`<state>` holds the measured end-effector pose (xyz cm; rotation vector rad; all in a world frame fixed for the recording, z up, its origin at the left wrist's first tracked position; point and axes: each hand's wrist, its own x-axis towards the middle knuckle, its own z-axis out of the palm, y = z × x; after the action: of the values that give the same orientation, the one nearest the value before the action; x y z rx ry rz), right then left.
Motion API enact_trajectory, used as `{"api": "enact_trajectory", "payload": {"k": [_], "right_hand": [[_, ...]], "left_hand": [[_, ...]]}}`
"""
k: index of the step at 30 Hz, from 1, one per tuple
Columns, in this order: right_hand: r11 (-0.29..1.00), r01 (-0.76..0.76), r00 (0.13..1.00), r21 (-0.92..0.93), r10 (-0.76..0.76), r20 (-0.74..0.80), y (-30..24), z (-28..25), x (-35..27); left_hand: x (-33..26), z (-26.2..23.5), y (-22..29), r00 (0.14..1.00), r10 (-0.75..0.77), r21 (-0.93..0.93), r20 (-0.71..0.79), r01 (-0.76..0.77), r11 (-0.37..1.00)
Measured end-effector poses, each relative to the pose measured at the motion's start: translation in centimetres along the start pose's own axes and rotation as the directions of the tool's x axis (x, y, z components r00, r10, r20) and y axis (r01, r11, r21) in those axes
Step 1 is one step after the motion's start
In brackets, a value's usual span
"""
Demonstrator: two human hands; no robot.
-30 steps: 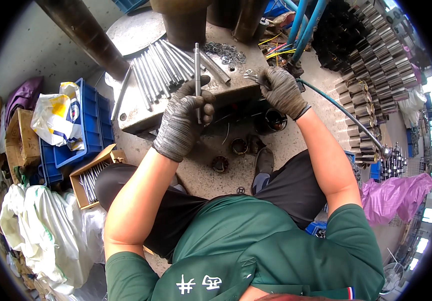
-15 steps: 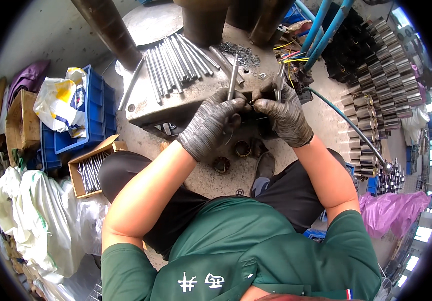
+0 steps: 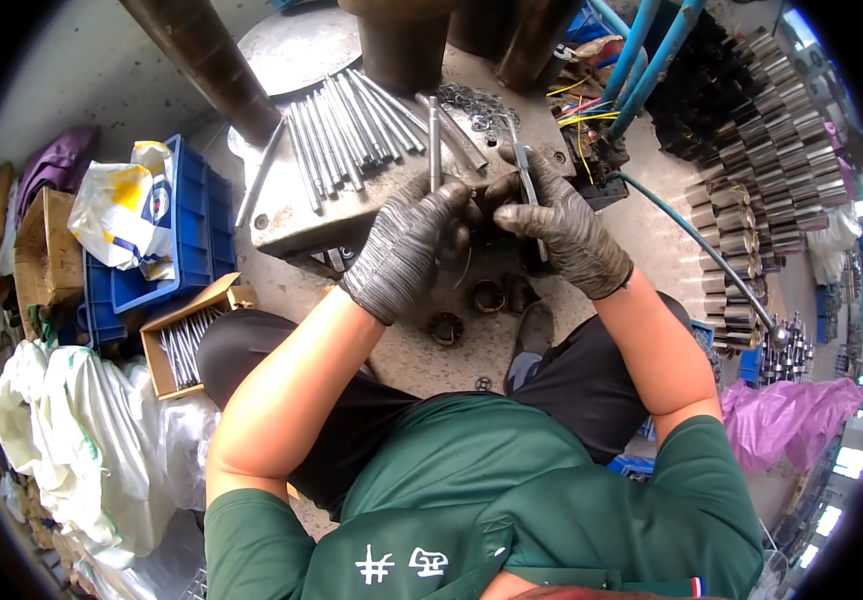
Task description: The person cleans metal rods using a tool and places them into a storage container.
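Observation:
In a grey work glove, my left hand [image 3: 401, 245] is closed around the lower end of a metal rod [image 3: 434, 148], which stands nearly upright. My right hand [image 3: 573, 232], gloved too, grips a slim metal tool [image 3: 525, 178] slanting across its fingers; its exact kind is unclear. Both hands are close together in front of the metal bench block [image 3: 276, 228], and the fingers hide the rod's lower end. Behind them, a row of similar metal rods [image 3: 336, 135] lies on the block, beside a heap of small metal rings or clips [image 3: 486, 108].
Blue crates [image 3: 216, 215] and an open carton of rods [image 3: 179, 345] stand at left. Dark columns [image 3: 396, 50] rise behind the block. Stacked metal cylinders [image 3: 766, 130] fill the right, near blue pipes [image 3: 651, 65] and a green hose [image 3: 686, 225]. Two dark rings [image 3: 444, 328] lie below.
The rod in my left hand has shifted left and stands straighter. My right hand has turned the slim tool, which now slants and lies further left.

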<state>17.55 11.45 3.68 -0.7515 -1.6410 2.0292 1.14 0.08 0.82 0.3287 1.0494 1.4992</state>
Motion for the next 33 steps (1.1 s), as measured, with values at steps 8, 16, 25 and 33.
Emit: {"api": "enact_trajectory", "payload": {"k": [8, 16, 25, 33], "right_hand": [[0.042, 0.531, 0.713, -0.846, -0.563, 0.419, -1.3, -1.8, 0.3], [0.022, 0.563, 0.706, -0.826, -0.531, 0.468, -1.0, -1.6, 0.6], [-0.019, 0.549, 0.714, -0.835, -0.510, 0.481, -1.1, -1.6, 0.4], [0.533, 0.320, 0.907, -0.783, -0.410, 0.091, -1.3, -3.5, 0.5]], "left_hand": [[0.9, -2.6, 1.1, 0.997, -0.005, -0.106, -0.082, -0.004, 0.994], [1.2, -3.2, 0.6, 0.996, 0.084, -0.164, -0.030, -0.088, 0.983], [0.4, -2.3, 1.2, 0.991, 0.105, 0.062, -0.078, -0.101, 0.993], [-0.9, -2.3, 1.8, 0.961, 0.277, 0.303, 0.016, -0.269, 0.914]]}}
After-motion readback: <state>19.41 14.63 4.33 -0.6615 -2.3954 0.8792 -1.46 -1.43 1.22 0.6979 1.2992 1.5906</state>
